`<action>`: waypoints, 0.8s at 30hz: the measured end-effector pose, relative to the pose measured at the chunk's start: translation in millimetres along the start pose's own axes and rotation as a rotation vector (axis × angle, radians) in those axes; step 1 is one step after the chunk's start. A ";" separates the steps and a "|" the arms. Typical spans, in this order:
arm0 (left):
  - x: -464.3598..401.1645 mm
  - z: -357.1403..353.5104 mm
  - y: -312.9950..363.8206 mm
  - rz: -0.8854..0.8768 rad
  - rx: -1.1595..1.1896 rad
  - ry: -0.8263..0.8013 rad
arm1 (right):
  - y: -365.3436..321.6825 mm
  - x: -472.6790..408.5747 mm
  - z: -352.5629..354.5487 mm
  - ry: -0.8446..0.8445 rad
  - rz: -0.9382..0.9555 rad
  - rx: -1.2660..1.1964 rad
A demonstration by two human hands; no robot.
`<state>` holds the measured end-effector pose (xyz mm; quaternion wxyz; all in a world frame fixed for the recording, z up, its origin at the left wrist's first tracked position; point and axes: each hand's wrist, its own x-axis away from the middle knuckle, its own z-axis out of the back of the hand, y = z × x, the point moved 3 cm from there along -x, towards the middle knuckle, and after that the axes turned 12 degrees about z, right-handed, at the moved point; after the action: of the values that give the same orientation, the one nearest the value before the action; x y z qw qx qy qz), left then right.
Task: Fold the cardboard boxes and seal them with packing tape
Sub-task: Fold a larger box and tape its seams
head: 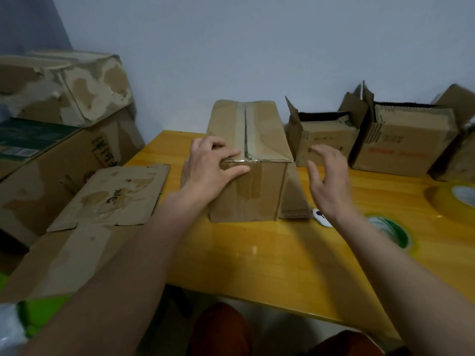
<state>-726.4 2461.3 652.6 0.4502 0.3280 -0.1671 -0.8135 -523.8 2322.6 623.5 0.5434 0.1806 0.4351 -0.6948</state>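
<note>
Yellow wooden table [270, 253] against a pale wall. Taped box [250, 160] near table's far edge; left hand [208, 167] presses flat on its near top edge, right hand [326, 179] released, hovering just beside.

Bare table [257, 253] lies before the taped box [250, 160]; open boxes [323, 142] crowd behind.

Head view, looking down, close over table [257, 253]

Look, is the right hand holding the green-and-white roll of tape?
No, the right hand hovers open above the yellow wooden table; the roll lies flat.
</note>
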 end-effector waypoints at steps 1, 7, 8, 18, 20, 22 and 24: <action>2.4 0.6 2.2 -0.020 0.009 -0.013 | -21.7 -10.6 4.0 -0.037 0.160 -0.058; 20.3 8.7 4.1 -0.153 0.083 -0.088 | -67.3 -28.2 -2.5 -0.513 0.327 0.039; 22.5 10.0 3.3 -0.169 0.097 -0.094 | -67.2 -28.9 0.4 -0.499 0.271 -0.018; 35.6 -3.2 36.9 -0.319 -0.034 0.153 | -78.9 -33.0 17.6 -0.504 0.141 -0.319; 34.1 -5.8 37.3 -0.355 -0.035 0.201 | -77.5 -34.5 10.0 -0.624 0.205 -0.206; 34.1 -8.3 36.7 -0.406 -0.019 0.235 | -70.8 -42.5 -0.4 -0.735 0.214 -0.073; 32.0 -9.6 35.8 -0.425 0.005 0.232 | -66.0 -55.0 -10.5 -0.817 0.204 0.013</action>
<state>-709.6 2415.3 653.7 0.2842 0.4480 -0.0433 -0.8466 -567.4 2365.9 684.4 0.7361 -0.0641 0.1592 -0.6548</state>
